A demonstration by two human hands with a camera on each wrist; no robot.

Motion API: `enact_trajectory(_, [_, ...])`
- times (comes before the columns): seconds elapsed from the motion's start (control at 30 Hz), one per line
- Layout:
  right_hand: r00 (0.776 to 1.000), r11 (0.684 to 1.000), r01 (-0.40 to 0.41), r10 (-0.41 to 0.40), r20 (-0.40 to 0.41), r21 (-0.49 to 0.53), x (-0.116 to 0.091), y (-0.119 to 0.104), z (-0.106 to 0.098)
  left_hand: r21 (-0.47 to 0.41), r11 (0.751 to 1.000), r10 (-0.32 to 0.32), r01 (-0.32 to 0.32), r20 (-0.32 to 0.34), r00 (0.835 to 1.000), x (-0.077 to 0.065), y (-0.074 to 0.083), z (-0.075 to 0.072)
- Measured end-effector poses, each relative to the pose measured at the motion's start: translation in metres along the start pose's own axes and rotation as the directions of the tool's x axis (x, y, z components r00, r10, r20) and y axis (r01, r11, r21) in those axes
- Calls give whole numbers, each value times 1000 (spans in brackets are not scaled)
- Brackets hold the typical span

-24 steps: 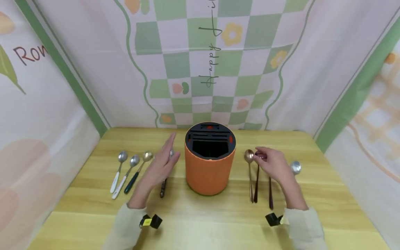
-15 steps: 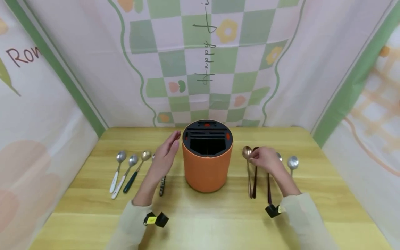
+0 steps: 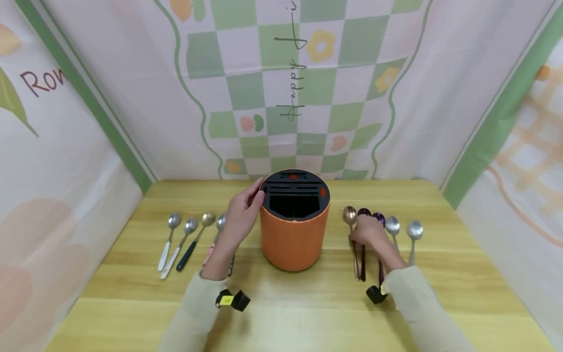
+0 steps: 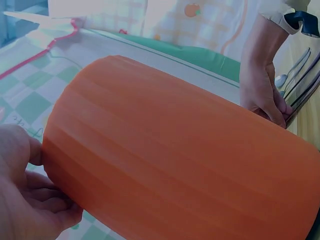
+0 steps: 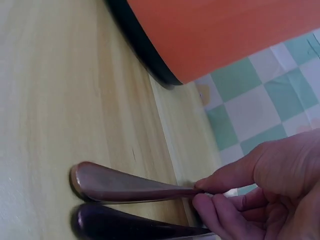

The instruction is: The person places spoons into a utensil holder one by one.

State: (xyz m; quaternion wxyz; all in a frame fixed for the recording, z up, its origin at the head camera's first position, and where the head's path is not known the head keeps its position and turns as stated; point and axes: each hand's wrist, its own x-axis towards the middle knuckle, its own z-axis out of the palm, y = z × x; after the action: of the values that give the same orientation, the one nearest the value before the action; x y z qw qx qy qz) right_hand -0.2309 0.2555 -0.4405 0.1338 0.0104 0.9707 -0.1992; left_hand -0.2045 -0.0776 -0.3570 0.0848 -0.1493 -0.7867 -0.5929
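An orange cylindrical utensil holder (image 3: 291, 247) with a black slotted top stands mid-table. My left hand (image 3: 241, 212) holds its left rim, thumb and fingers at the edge; in the left wrist view the fingers (image 4: 52, 192) curl against the orange wall. To the right, my right hand (image 3: 368, 230) pinches the thin handle of a copper spoon (image 3: 349, 215) between thumb and fingertips. That handle's broad end (image 5: 107, 182) lies close over the wood. Right beside it is a dark spoon (image 5: 117, 222), its bowl partly hidden by the hand in the head view.
A purple spoon (image 3: 378, 218) and two silver spoons, one nearer (image 3: 392, 225) and one farther right (image 3: 415, 230), lie beside the right hand. Several spoons with white, green and patterned handles, including a green-handled spoon (image 3: 186, 255), lie on the left. Printed cloth (image 3: 290, 98) hangs behind the table.
My left hand has moved right, from beside the utensil holder onto its rim. My right hand has come lower along the spoons, from the bowls to the copper spoon's handle.
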Motion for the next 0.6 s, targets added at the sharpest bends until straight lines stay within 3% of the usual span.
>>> enact_trajectory(0.27, [998, 994, -36, 30, 63, 107, -1, 3, -2, 91, 994, 67, -62, -47, 997, 0, 2, 2])
enact_trajectory(0.6, [998, 987, -36, 28, 56, 154, 0, 7, 1, 207, 971, 120, -117, 1, 993, 9, 3, 7])
